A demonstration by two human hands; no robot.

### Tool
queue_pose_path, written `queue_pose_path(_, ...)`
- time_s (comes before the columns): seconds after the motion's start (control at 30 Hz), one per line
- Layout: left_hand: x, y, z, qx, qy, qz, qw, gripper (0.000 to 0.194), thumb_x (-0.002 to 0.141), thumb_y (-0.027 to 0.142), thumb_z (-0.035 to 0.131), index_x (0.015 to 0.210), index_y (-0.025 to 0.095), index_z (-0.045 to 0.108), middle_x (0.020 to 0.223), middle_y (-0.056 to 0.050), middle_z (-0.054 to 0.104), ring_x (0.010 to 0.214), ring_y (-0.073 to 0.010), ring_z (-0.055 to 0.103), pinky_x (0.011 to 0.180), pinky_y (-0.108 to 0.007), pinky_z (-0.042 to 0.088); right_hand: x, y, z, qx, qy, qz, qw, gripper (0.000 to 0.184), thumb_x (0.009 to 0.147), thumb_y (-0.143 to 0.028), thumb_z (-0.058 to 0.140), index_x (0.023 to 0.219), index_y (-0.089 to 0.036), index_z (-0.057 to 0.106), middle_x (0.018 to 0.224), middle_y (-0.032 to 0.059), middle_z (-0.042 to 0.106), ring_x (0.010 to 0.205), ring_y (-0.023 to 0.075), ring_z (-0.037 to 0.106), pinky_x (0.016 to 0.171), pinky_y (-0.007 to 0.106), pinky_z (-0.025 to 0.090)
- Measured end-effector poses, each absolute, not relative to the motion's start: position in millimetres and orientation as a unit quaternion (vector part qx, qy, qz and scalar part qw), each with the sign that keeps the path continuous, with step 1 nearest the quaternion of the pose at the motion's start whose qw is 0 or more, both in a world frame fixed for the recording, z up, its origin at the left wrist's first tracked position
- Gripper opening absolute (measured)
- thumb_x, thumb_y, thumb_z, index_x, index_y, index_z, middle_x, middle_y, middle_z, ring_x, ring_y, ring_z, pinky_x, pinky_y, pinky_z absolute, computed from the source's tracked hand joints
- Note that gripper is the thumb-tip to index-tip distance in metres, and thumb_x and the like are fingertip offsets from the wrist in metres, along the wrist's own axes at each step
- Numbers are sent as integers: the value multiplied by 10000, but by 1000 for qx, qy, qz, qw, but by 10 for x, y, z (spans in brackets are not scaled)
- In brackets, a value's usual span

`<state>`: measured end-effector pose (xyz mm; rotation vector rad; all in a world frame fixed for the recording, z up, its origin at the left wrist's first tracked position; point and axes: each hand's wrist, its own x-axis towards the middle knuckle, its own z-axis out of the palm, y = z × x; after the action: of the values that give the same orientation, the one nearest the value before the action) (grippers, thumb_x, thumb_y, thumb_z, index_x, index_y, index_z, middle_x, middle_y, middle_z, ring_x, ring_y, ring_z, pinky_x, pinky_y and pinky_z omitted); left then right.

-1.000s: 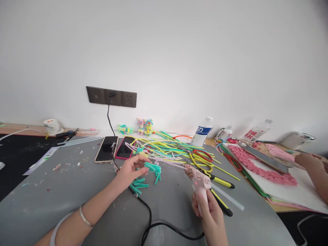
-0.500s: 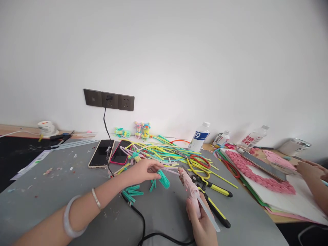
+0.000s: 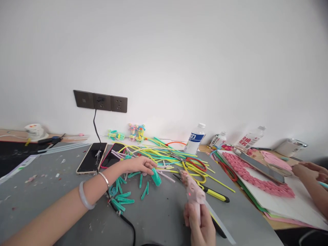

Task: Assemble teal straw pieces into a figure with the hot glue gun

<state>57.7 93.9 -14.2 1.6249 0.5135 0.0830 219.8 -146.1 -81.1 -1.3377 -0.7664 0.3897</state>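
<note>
My left hand (image 3: 140,166) reaches over the grey table from the left, its fingers closed on a folded bundle of teal pipe cleaners (image 3: 156,177). Short teal pipe cleaner pieces (image 3: 124,198) lie below and left of it. My right hand (image 3: 200,225) is wrapped around the handle of a pale pink hot glue gun (image 3: 195,192), its nozzle pointing away from me. A translucent glue stick (image 3: 220,223) protrudes from the gun's back. Pliers with yellow-and-black handles (image 3: 216,194) lie partly hidden beneath the gun.
Behind my hands lie loose yellow, green and lilac pipe cleaners (image 3: 164,153), scissors (image 3: 196,164), two phones (image 3: 92,159) and a bottle (image 3: 194,139). Small pipe cleaner figures (image 3: 137,132) stand by the wall. At right, another person's hand (image 3: 311,171) is near a pink braided piece (image 3: 258,177).
The view has turned slightly right. The glue gun has shifted right over the pliers, hiding more of them. My left hand keeps the teal bundle, and more teal pieces show beneath my forearm.
</note>
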Motion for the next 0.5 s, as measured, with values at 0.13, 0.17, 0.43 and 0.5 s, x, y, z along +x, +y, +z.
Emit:
queue_pose_path(0.13, 556, 921, -100, 703, 222, 63, 672, 438, 704, 369, 833, 1082, 174, 727, 775, 2, 655, 620, -119, 560, 666, -273, 453, 2222, -1466, -789, -530, -297, 168, 776, 336, 909, -496, 636, 785, -201, 535, 649, -27, 514, 521, 106, 446, 475, 231, 343)
queue_pose_path(0.17, 544, 921, -83, 701, 222, 75, 674, 423, 713, 370, 826, 1073, 171, 725, 769, 1, 660, 636, -123, 577, 675, -271, 458, 2236, -1465, -791, -507, -300, 180, 788, 350, 904, -490, 646, 756, -199, 519, 647, -30, 506, 509, 98, 449, 462, 223, 332)
queue_pose_path(0.43, 187, 773, 244, 720, 247, 189, 620, 341, 757, 293, 774, 1056, 155, 686, 788, -19, 687, 709, -145, 635, 662, -253, 484, 2319, -1476, -749, -454, -323, 295, 776, 436, 946, -541, 537, 668, -207, 495, 568, -36, 450, 413, 92, 386, 408, 234, 265)
queue_pose_path(0.5, 61, 662, 267, 722, 268, 231, 594, 290, 776, 271, 742, 1039, 159, 689, 842, -33, 687, 755, -155, 640, 697, -269, 506, 2329, -1434, -638, -451, -325, 353, 752, 439, 955, -560, 499, 685, -213, 511, 546, -38, 434, 398, 94, 353, 412, 252, 252)
